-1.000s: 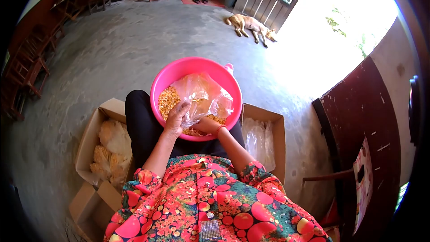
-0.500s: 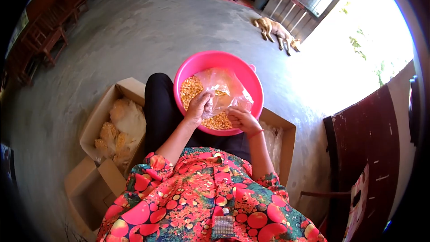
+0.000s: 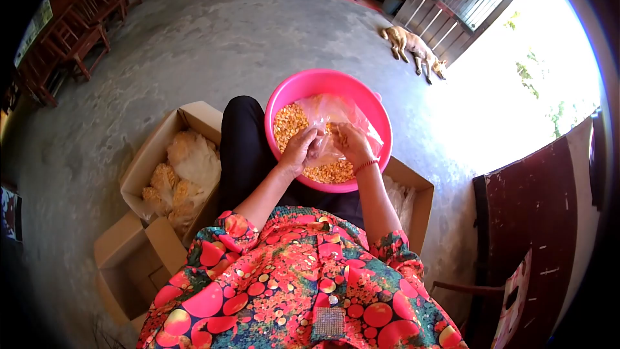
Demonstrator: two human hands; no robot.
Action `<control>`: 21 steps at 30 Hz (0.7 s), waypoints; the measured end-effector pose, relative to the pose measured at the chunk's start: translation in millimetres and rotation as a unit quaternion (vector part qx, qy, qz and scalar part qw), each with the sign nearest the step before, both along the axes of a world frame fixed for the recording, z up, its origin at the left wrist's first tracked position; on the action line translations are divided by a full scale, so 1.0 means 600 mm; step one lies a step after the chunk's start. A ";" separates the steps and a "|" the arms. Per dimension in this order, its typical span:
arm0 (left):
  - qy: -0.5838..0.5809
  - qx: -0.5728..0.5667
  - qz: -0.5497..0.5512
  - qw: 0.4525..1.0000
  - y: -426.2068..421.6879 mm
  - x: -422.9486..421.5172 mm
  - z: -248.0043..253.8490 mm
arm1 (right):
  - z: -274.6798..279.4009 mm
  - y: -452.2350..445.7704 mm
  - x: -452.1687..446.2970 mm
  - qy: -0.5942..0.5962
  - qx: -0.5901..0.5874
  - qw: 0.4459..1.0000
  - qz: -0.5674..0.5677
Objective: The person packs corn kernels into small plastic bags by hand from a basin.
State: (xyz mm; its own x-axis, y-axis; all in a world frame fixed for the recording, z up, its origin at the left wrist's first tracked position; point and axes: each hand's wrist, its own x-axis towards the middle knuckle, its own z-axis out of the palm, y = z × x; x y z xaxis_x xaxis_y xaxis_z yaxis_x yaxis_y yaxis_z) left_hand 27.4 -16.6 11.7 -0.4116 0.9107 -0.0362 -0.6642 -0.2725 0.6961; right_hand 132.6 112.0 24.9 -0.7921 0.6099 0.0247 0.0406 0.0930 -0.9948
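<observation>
A pink basin (image 3: 276, 94) rests at my lap with loose yellow corn kernels (image 3: 289, 124) in it. Over the kernels lies a clear plastic bag (image 3: 342, 110), crumpled and see-through. My left hand (image 3: 301, 152) is closed on the near left edge of the bag. Close beside it, my right hand (image 3: 352, 145) is inside the basin's outline with its fingers curled toward the left hand. Its fingertips are over the bag and a few kernels; what they hold is hidden.
Left of my leg, a cardboard box (image 3: 152, 148) holds several plastic bags of corn (image 3: 187, 190). An open carton (image 3: 123, 239) stands nearer. At my right another box (image 3: 420, 200) contains clear plastic (image 3: 399, 200). A dog (image 3: 416, 48) lies near the bright doorway.
My right hand has left the bag's near right edge and moved up and toward the left hand, fingers curled. The left hand keeps its hold. The view has shifted slightly.
</observation>
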 end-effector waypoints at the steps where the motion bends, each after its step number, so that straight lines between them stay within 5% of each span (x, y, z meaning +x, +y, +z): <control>1: 0.006 0.006 -0.006 1.000 0.000 0.000 0.001 | 0.018 -0.007 -0.008 -0.015 0.380 0.925 -0.012; 3: 0.011 0.000 -0.007 1.000 0.000 0.000 0.000 | 0.056 -0.015 -0.013 -0.082 0.485 0.871 -0.020; 5: 0.022 -0.011 -0.008 1.000 0.002 -0.002 -0.001 | 0.065 -0.029 -0.025 -0.051 0.066 0.988 -0.127; 7: 0.024 0.005 -0.011 1.000 0.004 -0.005 -0.010 | 0.063 -0.026 -0.011 -0.048 0.044 0.990 -0.125; 9: 0.024 0.019 -0.017 0.999 0.006 -0.004 -0.017 | 0.068 -0.032 0.008 -0.079 -0.117 0.990 0.020; 13: -0.015 0.022 -0.020 0.999 0.008 -0.004 -0.017 | 0.059 -0.053 0.036 -0.325 0.054 0.934 0.137; 17: -0.016 0.033 -0.024 0.999 0.008 -0.003 -0.014 | -0.069 -0.016 0.052 -0.312 0.418 0.850 0.069; 21: 0.000 0.034 -0.021 0.999 0.010 -0.004 -0.020 | -0.058 -0.043 0.049 -0.376 0.416 0.826 0.052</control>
State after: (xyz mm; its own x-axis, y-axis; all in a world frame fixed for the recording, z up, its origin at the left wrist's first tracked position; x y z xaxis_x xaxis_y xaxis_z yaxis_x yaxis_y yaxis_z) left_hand 24.8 -10.6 0.0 -0.3731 0.9274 0.0266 -0.6756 -0.2912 0.6773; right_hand 162.2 86.1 -9.9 -0.8215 0.5569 -0.1220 0.5667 0.7740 -0.2825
